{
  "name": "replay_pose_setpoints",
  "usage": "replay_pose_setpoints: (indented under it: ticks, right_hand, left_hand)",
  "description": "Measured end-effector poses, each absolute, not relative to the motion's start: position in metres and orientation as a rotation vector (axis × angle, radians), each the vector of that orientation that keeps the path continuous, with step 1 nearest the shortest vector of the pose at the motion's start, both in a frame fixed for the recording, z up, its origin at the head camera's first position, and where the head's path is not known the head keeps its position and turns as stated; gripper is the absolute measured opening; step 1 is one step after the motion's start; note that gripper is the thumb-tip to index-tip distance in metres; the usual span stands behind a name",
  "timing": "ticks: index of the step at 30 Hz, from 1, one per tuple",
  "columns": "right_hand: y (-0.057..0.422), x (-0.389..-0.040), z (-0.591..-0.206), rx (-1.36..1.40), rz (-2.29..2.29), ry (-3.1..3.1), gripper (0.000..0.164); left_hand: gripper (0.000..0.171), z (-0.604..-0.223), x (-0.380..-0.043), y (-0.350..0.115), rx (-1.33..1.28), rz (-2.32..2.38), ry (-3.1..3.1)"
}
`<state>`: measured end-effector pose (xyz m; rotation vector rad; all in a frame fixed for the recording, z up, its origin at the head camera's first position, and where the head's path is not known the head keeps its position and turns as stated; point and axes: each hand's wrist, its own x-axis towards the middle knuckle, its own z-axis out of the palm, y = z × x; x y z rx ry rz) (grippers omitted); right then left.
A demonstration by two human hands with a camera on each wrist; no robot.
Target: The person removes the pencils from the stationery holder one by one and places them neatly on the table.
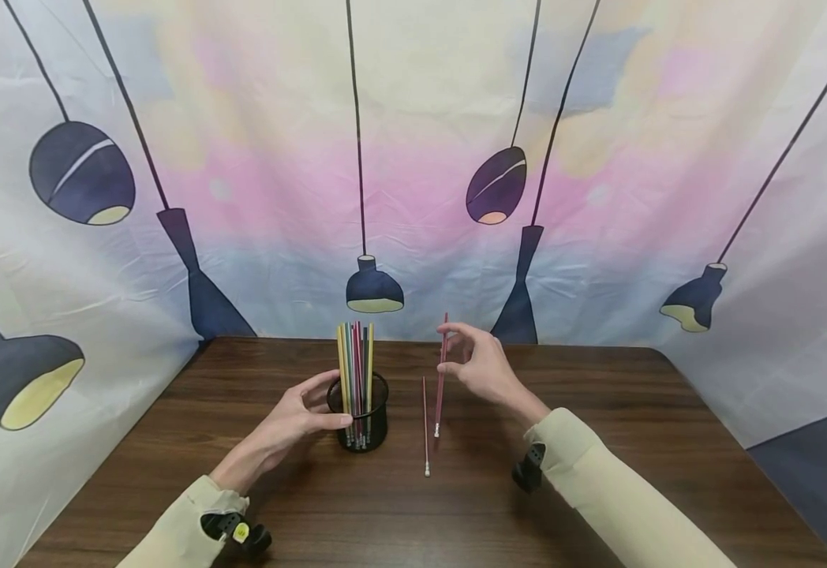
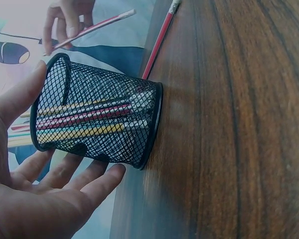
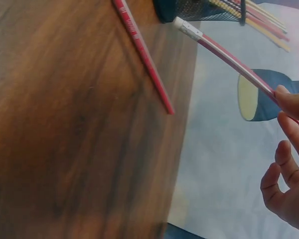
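Note:
A black mesh pencil cup [image 1: 371, 432] stands upright on the table, full of pencils [image 1: 357, 355] in yellow, red, green and dark colours with their eraser ends down. My left hand [image 1: 307, 410] holds the cup from its left side, thumb at the near rim and fingers round the far side. To the right, my right hand [image 1: 483, 364] pinches a red pencil [image 1: 440, 394] between thumb and fingers, its white eraser end pointing down. Another red pencil [image 1: 425, 434] lies on the table between the cup and the right hand, eraser end toward me.
The dark wood table [image 1: 357, 521] ends at a back edge close behind the cup. A cloth backdrop [image 1: 428, 189] printed with hanging lamps rises behind and along the sides. A black wrist camera [image 1: 232, 530] is strapped on the left sleeve, another camera [image 1: 529, 469] on the right.

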<state>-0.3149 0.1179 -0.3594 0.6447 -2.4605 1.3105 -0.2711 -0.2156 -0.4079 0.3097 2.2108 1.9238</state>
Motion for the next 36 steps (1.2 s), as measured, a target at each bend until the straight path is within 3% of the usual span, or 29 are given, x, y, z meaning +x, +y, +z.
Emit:
replay_pose_setpoints:
  ticks: [36]
  right_hand:
    - [0.127,-0.323,-0.401,0.684,1.258,-2.714,0.052]
  left_hand:
    - [0.090,-0.407,-0.271,-0.216,0.301,1.932,2.203]
